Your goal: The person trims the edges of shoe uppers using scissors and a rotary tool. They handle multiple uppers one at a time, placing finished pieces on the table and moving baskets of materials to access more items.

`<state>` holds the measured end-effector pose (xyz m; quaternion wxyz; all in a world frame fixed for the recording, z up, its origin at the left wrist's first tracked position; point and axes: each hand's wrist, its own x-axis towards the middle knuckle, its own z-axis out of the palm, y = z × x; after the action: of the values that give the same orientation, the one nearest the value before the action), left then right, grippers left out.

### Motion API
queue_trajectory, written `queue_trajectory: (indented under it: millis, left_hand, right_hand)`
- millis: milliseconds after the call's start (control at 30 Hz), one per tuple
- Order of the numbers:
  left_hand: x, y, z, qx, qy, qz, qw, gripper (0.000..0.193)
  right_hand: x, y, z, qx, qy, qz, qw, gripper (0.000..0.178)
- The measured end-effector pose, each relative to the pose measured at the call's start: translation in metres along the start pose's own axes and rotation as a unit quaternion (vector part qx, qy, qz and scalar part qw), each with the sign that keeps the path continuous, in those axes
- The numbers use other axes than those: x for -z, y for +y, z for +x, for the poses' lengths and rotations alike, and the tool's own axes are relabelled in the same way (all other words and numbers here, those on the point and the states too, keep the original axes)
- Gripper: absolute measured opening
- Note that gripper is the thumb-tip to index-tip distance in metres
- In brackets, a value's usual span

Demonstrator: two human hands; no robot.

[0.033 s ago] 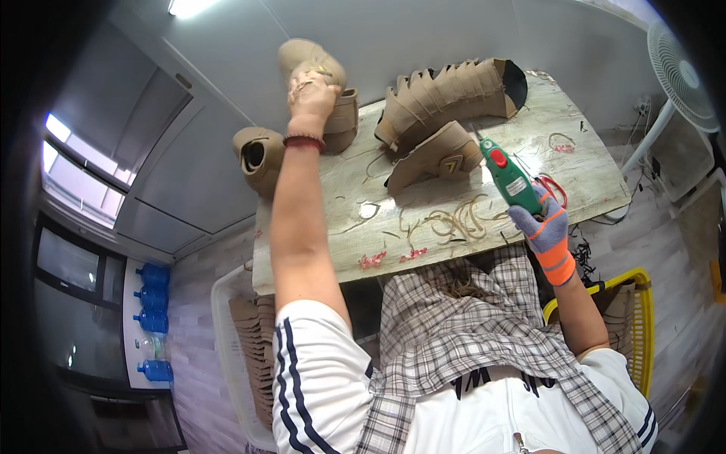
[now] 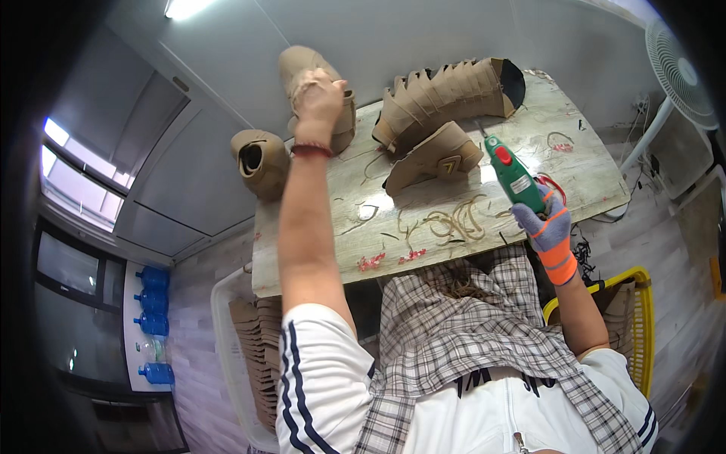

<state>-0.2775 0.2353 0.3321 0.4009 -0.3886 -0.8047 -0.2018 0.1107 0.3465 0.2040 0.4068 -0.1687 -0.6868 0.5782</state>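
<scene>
At the table's far left, my bare left hand (image 2: 318,100) is closed on a tan shoe upper (image 2: 298,62), over another tan upper (image 2: 344,125). A third upper with a round opening (image 2: 261,168) sits to its left. In a grey and orange glove, my right hand (image 2: 546,227) grips a green handheld electric tool (image 2: 517,180) with a red button and thin metal tip. That tip points toward a single tan upper (image 2: 432,160) with a chevron mark, lying mid-table. Red loops like scissor handles (image 2: 556,185) show beside the glove, partly hidden.
A row of nested tan uppers (image 2: 446,102) lies along the back of the worn table (image 2: 340,261), among scattered trimmings (image 2: 457,219). A white crate (image 2: 223,318) of uppers stands lower left, a yellow basket (image 2: 644,325) lower right. A fan (image 2: 681,76) stands at the right.
My left hand has come slightly down and to the right with the tan upper, toward the one below it. My right hand and the green tool have shifted very slightly.
</scene>
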Motion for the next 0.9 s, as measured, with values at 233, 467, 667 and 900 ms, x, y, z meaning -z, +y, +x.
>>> queue_trajectory:
  millis: [233,467,667,900]
  left_hand:
    - [-0.073,0.176,-0.206,0.478,-0.293,-0.773,0.297,0.029]
    - [-0.123,0.241,-0.2,0.627,-0.07,-0.776,0.01,0.046]
    - [-0.097,0.18,-0.23,0.566,0.037,-0.813,0.129,0.038]
    - [-0.019,0.109,-0.229,0.47,-0.03,-0.719,0.51,0.039]
  right_hand:
    - [0.031,0.004,0.011,-0.061,0.085,0.044,0.994,0.03]
    - [0.04,0.011,0.003,-0.078,0.08,0.051,0.992,0.035]
    - [0.042,0.026,-0.004,-0.079,0.084,0.036,0.993,0.037]
    - [0.014,0.034,-0.014,-0.068,0.006,-0.149,0.986,0.042]
